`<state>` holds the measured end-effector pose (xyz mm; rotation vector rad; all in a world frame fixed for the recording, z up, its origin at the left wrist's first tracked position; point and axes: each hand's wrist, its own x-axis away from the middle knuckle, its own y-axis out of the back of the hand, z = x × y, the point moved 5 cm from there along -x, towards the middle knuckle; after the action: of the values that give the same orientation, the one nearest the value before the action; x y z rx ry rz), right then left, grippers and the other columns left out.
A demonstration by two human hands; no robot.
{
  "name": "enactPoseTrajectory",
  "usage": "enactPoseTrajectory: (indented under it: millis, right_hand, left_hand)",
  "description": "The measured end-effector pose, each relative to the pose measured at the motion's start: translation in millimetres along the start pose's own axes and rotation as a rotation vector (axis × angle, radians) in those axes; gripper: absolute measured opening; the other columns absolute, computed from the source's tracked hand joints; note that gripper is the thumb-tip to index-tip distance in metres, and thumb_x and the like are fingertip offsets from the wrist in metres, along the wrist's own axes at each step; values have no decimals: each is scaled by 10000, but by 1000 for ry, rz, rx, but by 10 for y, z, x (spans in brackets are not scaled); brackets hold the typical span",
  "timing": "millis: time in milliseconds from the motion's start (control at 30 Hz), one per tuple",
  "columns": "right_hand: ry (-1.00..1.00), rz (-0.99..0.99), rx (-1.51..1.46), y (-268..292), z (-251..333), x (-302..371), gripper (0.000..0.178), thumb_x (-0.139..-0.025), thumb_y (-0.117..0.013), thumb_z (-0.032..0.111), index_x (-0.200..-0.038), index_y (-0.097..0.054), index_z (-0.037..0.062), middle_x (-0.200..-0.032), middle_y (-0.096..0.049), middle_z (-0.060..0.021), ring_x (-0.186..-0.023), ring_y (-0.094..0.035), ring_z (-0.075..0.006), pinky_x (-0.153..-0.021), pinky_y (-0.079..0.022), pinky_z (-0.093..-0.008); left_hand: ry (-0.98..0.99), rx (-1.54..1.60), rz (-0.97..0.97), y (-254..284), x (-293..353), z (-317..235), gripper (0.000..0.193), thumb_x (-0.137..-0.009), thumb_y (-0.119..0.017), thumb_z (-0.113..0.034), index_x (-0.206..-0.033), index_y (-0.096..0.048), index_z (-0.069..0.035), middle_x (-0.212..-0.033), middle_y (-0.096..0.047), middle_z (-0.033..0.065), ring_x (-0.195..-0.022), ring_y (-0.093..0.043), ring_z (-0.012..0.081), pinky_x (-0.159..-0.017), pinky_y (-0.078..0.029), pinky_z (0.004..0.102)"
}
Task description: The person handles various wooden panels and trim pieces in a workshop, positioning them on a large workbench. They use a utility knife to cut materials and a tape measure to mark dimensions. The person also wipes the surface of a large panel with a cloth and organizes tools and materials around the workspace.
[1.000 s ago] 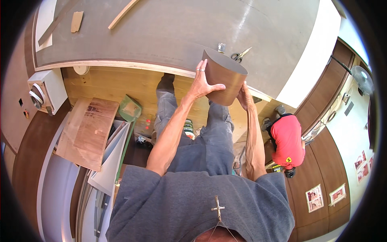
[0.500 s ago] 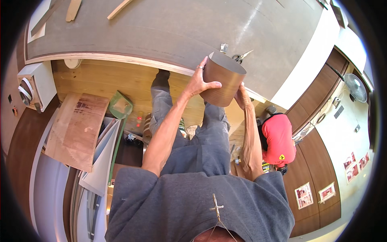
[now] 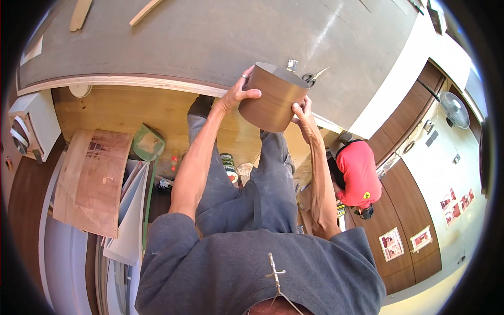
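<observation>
Between my hands I hold a brown wood-grain veneer sheet (image 3: pixel 275 97), curled into a wide hollow cylinder, over the near edge of the workbench. My left hand (image 3: pixel 234 96) grips its left side, thumb across the front and fingers mostly hidden behind. On its right side is my right hand (image 3: pixel 306 122), with the thumb pressed on the outer face near the edge; its other fingers are partly hidden. Just beyond the cylinder, a pair of scissors (image 3: pixel 311 79) with dark handles lies on the bench, beside a small silvery item (image 3: pixel 292 65) I cannot make out.
The grey workbench (image 3: pixel 199 42) spans the far side, with wooden strips (image 3: pixel 143 12) on it. Boards (image 3: pixel 97 181) lean at the left near a green dustpan (image 3: pixel 148 143). A can (image 3: pixel 228 165) stands between my legs. A co-worker in a red shirt (image 3: pixel 359 170) bends down at right.
The veneer cylinder and both hands have shifted a little left in view. My right thumb now shows on the cylinder's front face, where it was hidden before.
</observation>
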<state>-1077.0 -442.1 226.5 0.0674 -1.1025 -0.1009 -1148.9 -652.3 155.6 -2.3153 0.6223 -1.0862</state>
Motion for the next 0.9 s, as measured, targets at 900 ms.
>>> enactPoseTrajectory:
  millis: [900]
  right_hand:
    - [-42, -245, 9, -289, 121, -244, 1128, -673, -785, 484, -1437, -97, 19, -1378, -328, -264, -1245, -415, -337, -985, -402, -446]
  left_hand:
    - [219, 261, 158, 426, -462, 244, 1049, -663, -709, -425, -1466, -138, -67, -1413, -331, 164, -1314, -337, 286, -1079, -295, 405]
